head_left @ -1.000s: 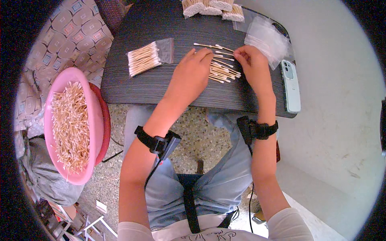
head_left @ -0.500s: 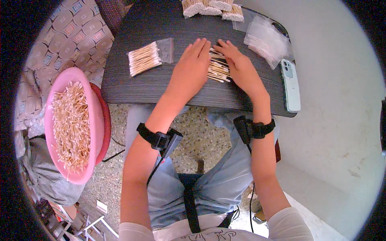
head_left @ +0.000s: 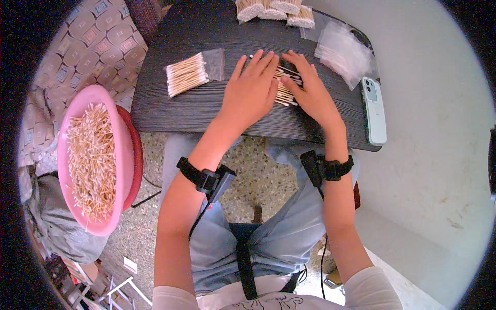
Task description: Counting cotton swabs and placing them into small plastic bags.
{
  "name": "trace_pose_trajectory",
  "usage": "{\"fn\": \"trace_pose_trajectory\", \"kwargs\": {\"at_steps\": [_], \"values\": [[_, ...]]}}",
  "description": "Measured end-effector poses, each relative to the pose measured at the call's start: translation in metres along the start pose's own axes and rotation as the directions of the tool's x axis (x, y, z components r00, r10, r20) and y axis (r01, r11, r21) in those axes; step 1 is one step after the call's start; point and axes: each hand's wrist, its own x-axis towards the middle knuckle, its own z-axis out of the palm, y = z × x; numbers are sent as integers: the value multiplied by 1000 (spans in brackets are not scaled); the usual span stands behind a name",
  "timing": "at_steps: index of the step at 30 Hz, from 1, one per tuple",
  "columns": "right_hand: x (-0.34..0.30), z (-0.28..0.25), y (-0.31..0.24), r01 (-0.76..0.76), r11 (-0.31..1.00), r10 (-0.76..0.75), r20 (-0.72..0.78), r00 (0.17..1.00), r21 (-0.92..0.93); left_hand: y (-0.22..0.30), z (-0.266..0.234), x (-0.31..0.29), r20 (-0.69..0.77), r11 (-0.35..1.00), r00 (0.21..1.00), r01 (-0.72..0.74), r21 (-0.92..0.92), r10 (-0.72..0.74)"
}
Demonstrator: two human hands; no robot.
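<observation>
A loose group of cotton swabs [head_left: 284, 95] lies on the dark wood-grain table [head_left: 181, 113] between my two hands. My left hand [head_left: 252, 85] rests over the left ends of the swabs, its fingers spread, hiding part of them. On the opposite side my right hand [head_left: 309, 89] touches the swabs' right ends with its fingers stretched out and thumb apart. Left of my left hand sits a clear zip bag [head_left: 214, 64] with a row of cotton swabs [head_left: 186, 75] lying in or on it.
A pink basin [head_left: 123, 170] heaped with loose swabs stands at the left, beyond the table. Bundles of swabs [head_left: 274, 9] lie at the table's far edge. Clear plastic bags [head_left: 343, 51] and a pale green phone [head_left: 374, 111] are along the right side, near the wall.
My left hand's fingers have spread and shifted slightly right over the swabs. The right hand has moved a little right, and the swabs between are less tightly gathered.
</observation>
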Motion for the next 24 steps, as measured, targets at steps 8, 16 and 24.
{"fn": "trace_pose_trajectory", "kwargs": {"at_steps": [8,16,24], "values": [[1,-2,0,-60,994,59,20,998,89,-1,3,4,-28,994,995,91,-67,-93],[0,3,2,0,1000,-1,-5,1000,-30,-2,5,7,-76,995,993,81,-59,-85],[4,5,-12,-92,976,121,-141,983,196,0,-1,6,-77,980,992,83,-182,-98]]}}
